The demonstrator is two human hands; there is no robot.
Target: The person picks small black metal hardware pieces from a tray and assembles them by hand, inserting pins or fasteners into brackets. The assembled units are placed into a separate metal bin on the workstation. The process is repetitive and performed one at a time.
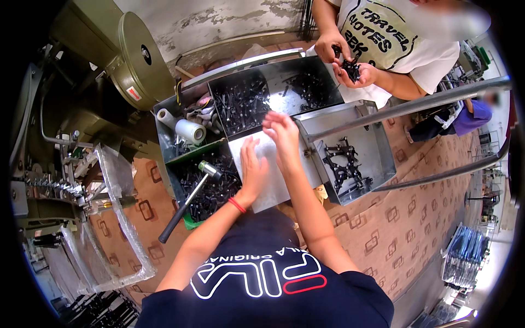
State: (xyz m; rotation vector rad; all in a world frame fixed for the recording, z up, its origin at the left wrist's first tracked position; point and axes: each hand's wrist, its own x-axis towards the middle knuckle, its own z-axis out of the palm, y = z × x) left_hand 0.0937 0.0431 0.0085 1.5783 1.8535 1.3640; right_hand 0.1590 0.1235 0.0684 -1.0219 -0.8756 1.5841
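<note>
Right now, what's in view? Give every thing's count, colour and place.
Metal-shafted hammer: one, black and silver, across near-left compartment
Flat metal plate: one, silver, centre
Cylindrical rolls: two, white, far-left compartment
Loose small parts: many, black, compartments
Jointed parts: uncounted, black, right tray
Open metal tray: one, grey, right
Round machine housing: one, olive, upper left
Film-wrapped frame: one, whitish, left
Co-worker: one, white top, upper right
Distant person: one, purple top, far right
Left grip: one, red wristband, over plate
Right grip: one, bare, by plate's edge
</note>
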